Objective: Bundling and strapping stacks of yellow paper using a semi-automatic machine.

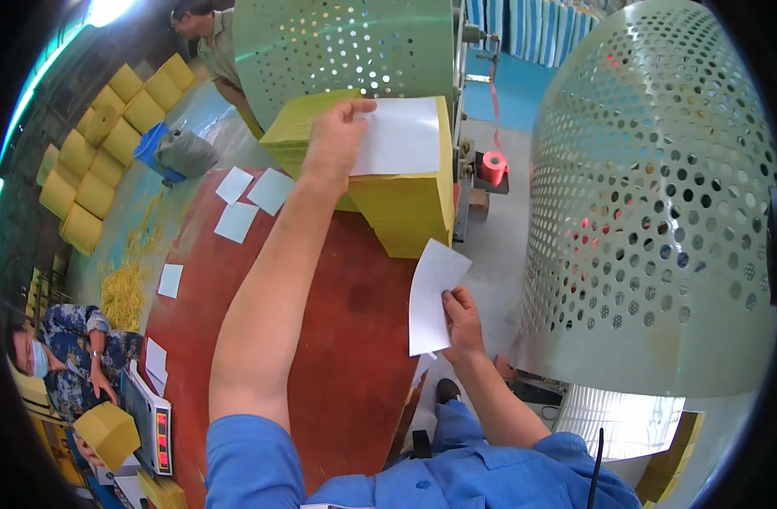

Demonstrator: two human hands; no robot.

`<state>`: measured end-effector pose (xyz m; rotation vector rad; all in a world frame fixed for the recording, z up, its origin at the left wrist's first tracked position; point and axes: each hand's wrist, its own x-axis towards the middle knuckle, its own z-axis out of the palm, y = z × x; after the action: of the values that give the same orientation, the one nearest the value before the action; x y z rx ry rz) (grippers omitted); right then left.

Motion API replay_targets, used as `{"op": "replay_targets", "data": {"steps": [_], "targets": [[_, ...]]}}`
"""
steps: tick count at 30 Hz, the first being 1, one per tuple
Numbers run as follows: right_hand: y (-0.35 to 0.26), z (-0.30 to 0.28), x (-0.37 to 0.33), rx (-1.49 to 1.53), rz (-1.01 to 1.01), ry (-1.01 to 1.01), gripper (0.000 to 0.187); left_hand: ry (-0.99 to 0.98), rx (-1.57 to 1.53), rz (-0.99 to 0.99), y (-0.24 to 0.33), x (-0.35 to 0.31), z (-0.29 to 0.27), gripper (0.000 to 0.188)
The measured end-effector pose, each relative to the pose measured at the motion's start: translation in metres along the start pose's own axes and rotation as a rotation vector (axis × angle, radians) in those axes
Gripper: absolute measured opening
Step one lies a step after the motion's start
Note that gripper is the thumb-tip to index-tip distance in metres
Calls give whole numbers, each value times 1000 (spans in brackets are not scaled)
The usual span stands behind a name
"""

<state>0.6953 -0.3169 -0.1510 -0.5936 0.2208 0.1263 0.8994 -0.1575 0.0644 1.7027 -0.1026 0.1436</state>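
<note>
A tall stack of yellow paper point(405, 212) stands at the far edge of the red table, with a white sheet point(401, 140) flat on its top. My left hand point(337, 140) reaches over the stack, fingers curled closed at the left edge of that sheet. Another yellow stack point(295, 131) stands beside it, partly behind my hand and wrist. Lower down and nearer to me, my right hand point(463, 327) grips several white paper sheets point(431, 297) by their right side, thumb on top. They bend slightly and are held off the table.
The red table point(346, 356) carries loose pale sheets point(235, 222) and a scale point(155, 424) at left, where a masked person point(74, 356) handles a yellow bundle point(108, 431). Perforated green guards point(651, 212) rise at right and behind the stacks. Pink twine point(493, 168) sits near the stack.
</note>
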Motion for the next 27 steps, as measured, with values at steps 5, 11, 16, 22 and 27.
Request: {"op": "replay_targets", "data": {"steps": [5, 11, 16, 22, 27], "targets": [[-13, -5, 22, 27, -137, 74, 12, 62, 727, 68, 11, -7, 10, 27], [-5, -5, 33, 144, -195, 254, 10, 91, 1006, 677, 12, -12, 17, 24], [-14, -12, 44, 105, -244, 193, 15, -102, 1091, 811, 0, 17, 44, 33], [0, 23, 51, -71, -190, 284, 12, -150, 1027, 639, -35, 6, 35, 38], [-31, 11, 47, -62, -186, 165, 19, -327, 1288, 765, -26, 16, 69, 23]]}}
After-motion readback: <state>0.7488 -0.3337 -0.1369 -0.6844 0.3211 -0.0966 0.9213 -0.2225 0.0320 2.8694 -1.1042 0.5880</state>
